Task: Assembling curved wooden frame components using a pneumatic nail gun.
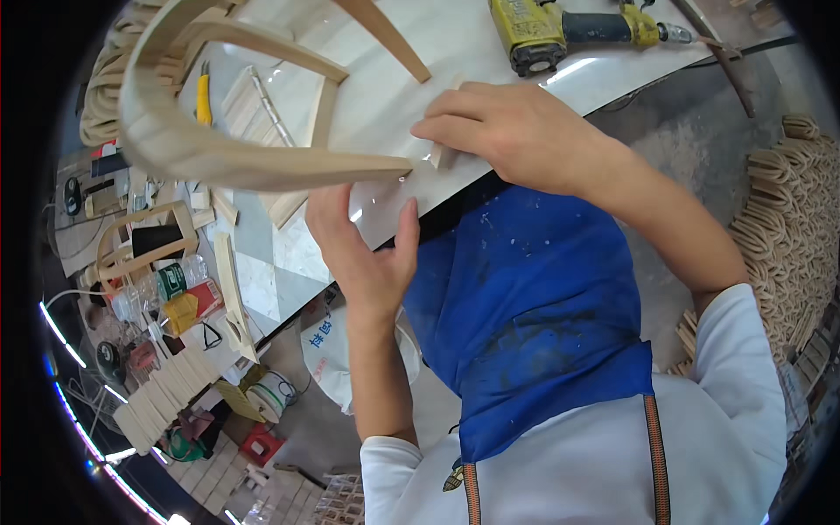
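Note:
A pale curved wooden frame (210, 156), like a chair's bent rail with legs, stands over the left part of the white tabletop (385, 105). My left hand (363, 262) is at the near arm of this frame, thumb stretched away from the fingers. Its fingertips are hidden by the wood, and nothing shows between thumb and fingers. To the right of that arm's end, my right hand (516, 131) is closed on a small wooden strip (441, 156) at the table edge. The strip pokes out below the fingers; its middle is covered.
A yellow and black nail gun (560, 33) lies at the far right of the table. A yellow cutter (204, 98) lies beyond the frame. Tools, bottles and wood pieces crowd the left bench. Bent wooden parts (783, 227) are stacked at right. A white bag (332, 350) hangs below.

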{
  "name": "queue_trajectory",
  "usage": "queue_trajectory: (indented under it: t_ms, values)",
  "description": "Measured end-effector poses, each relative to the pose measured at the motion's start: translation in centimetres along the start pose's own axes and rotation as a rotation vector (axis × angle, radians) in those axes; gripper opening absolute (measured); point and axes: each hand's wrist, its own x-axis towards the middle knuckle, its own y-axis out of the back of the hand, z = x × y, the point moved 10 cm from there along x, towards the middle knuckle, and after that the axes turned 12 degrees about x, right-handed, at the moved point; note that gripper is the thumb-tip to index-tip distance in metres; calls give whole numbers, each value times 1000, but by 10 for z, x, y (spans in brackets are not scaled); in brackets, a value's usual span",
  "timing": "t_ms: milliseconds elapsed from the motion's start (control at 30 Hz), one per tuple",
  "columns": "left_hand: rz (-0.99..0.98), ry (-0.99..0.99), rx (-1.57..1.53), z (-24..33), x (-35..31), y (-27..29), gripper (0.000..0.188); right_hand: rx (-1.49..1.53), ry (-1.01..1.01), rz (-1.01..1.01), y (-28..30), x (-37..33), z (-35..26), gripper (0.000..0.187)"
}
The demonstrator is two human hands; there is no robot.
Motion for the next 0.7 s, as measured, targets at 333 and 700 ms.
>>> queue_trajectory:
  t_ms: [333,700]
  values:
    - [-338,-3,-186,-25,18,-61,58,-104,-48,-121,-20,21,16,8]
    - [-213,10,-242,-24,27,-53,37,-59,14,-85,-27,31,10,7]
